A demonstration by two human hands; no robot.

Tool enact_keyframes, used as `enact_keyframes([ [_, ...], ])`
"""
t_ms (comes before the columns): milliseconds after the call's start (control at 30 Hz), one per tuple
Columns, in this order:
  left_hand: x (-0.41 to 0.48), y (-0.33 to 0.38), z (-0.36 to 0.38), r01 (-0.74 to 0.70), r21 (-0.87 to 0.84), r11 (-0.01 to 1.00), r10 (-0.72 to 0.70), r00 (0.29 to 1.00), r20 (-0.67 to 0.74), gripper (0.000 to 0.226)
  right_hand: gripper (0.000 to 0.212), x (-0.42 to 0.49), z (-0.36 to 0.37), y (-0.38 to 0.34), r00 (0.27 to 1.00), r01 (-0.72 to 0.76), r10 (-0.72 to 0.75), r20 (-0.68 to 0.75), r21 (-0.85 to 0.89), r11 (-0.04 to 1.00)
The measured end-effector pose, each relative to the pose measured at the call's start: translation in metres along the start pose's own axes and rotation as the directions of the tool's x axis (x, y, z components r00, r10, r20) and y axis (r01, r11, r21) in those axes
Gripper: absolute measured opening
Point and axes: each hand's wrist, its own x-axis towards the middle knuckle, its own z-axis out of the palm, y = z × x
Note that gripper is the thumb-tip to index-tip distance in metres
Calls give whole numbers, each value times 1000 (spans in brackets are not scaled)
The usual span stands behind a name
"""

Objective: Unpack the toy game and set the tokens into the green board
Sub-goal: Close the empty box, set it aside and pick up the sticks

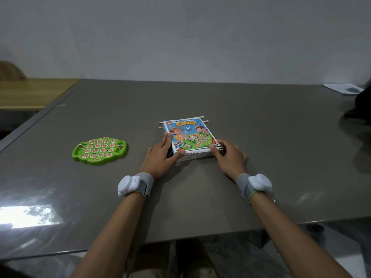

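The colourful game box (189,137), printed "Flipping Chess", lies flat in the middle of the grey table (261,121). My left hand (160,155) grips its near left corner, thumb on the front edge. My right hand (228,157) holds the near right corner. To the left lies the green board (99,150), with round red-and-white tokens (97,146) filling its several rows of holes. Two thin wooden sticks (180,119) poke out from under the far end of the box.
A sheet of paper (343,88) lies at the far right corner, next to a dark object (361,105) at the right edge. A wooden bench (30,91) stands beyond the table's left side. The near table edge runs just below my forearms.
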Motion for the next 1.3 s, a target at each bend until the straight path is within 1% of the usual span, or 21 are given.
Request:
enact_keyframes([
  [133, 1, 0, 1, 3, 15, 1000, -3, 1000, 2, 84, 48, 0, 3, 5, 1000, 28, -28, 10, -21, 999],
  [233, 2, -1, 1, 5, 16, 1000, -5, 1000, -4, 82, 45, 0, 5, 8, 998, 48, -46, 47, -46, 998],
  [400, 3, -2, 2, 12, 28, 1000, -11, 1000, -29, 75, 41, -4, 4, 6, 995, 98, -96, 25, -95, 991],
  [567, 3, -1, 2, 14, 29, 999, -13, 1000, -25, 74, 33, -5, 1, 4, 996, 86, -86, -1, -69, 994],
  [733, 1, 0, 0, 29, 12, 999, -29, 999, -13, 75, 29, -8, 0, 2, 995, 88, -88, -38, -1, 996],
  [800, 1, 1, -4, 33, -50, 998, -35, 999, -30, 74, 31, -9, 0, 1, 996, 78, -77, -48, 21, 997],
  [900, -1, 6, -9, 41, -275, 961, -67, 994, -88, 67, 37, -11, 1, 1, 996, 64, -61, -67, 51, 997],
  [967, -2, 8, -12, 67, -456, 888, -131, 985, -112, 53, 41, -11, 1, 1, 996, 62, -58, -75, 52, 997],
  [1000, -1, 8, -13, 85, -517, 852, -170, 978, -119, 47, 43, -10, 1, 0, 996, 55, -51, -70, 57, 997],
  [1067, 3, 9, -11, 144, -592, 793, -255, 961, -108, 32, 44, -7, 2, -4, 998, 31, -24, -60, 131, 991],
  [1133, 5, 17, -11, 204, -646, 736, -351, 930, -106, 2, 42, -4, 4, -8, 998, -9, 23, -65, 213, 977],
  [1167, 7, 20, -9, 222, -668, 711, -401, 907, -126, 12, 41, -3, 4, -10, 997, -22, 40, -67, 242, 970],
  [1233, 10, 27, -7, 254, -711, 656, -477, 869, -129, 5, 40, -2, 5, -12, 997, -30, 52, -62, 306, 952],
  [1300, 12, 33, -6, 285, -721, 632, -514, 850, -114, 23, 39, -1, 5, -12, 997, -35, 58, -59, 337, 941],
])
